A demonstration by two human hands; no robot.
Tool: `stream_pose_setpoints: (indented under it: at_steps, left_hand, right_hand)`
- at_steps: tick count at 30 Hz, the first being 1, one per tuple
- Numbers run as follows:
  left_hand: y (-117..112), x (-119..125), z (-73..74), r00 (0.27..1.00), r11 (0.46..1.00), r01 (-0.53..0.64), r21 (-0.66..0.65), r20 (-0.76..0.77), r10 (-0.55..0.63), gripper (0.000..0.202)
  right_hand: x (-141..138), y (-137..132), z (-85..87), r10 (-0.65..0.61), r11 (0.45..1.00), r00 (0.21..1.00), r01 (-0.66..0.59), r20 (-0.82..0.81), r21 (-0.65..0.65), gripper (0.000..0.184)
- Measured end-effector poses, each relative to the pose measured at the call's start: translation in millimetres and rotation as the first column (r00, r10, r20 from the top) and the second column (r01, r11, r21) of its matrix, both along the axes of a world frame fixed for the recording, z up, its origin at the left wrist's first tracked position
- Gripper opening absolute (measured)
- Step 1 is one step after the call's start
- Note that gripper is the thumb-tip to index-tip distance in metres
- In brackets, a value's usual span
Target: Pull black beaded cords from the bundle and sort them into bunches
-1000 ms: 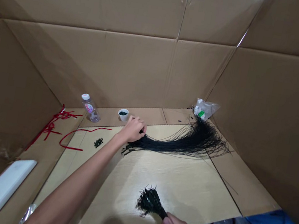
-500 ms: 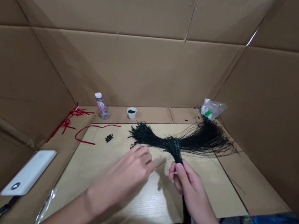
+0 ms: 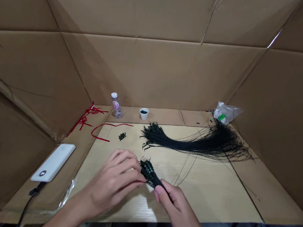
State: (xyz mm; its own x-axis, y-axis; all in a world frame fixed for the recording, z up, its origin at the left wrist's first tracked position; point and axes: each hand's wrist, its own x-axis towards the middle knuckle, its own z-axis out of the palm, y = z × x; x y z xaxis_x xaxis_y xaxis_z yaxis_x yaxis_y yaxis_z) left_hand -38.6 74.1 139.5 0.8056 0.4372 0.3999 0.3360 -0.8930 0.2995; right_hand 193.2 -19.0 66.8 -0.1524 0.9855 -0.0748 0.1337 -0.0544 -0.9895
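Pale wood tabletop (image 3: 214,191) inside cardboard walls (image 3: 147,70).
Right hand (image 3: 181,215) pinches a black beaded cord bunch (image 3: 149,172); left hand (image 3: 112,184) curls right by it.

Left hand (image 3: 113,184): palm down, fingers curled. Right hand (image 3: 178,215): fingers closed, angled inward. Both hands close together, not touching.
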Motion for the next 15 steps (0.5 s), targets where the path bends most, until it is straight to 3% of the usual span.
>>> stream_pose_setpoints:
  at_steps: [5, 7, 10, 13, 15]
  left_hand:
    - [-18, 1, 4.2, 0.996, 0.996, -0.083, -0.018, 0.038, 0.084, 0.024]
    - [-25, 8, 6.6, 0.996, 0.996, -0.09, 0.017, -0.024, 0.09, 0.035]
    - [-28, 20, -0.6, 0.978, 0.998, 0.035, 0.053, -0.205, -0.024, 0.048]
    - [-29, 28, -16.3, 0.946, 0.986, 0.148, 0.084, -0.301, -0.116, 0.035]
    - [-34, 31, -24.6, 0.933, 0.977, 0.194, 0.092, -0.323, -0.155, 0.031]
  right_hand:
    - [-1, -6, -2.6, 0.024, 1.0, 0.997, -0.023, 0.07, -0.01, 0.048]
    - [-2, -9, 0.2, 0.038, 0.999, 0.991, -0.04, 0.127, 0.007, 0.05]
    - [0, -15, 9.4, 0.083, 0.996, 0.979, -0.09, 0.188, 0.027, 0.053]
    - [7, -23, 15.4, 0.146, 0.985, 0.952, -0.166, 0.27, 0.053, 0.053]
    - [13, -33, 7.0, 0.223, 0.964, 0.913, -0.259, 0.343, 0.064, 0.051]
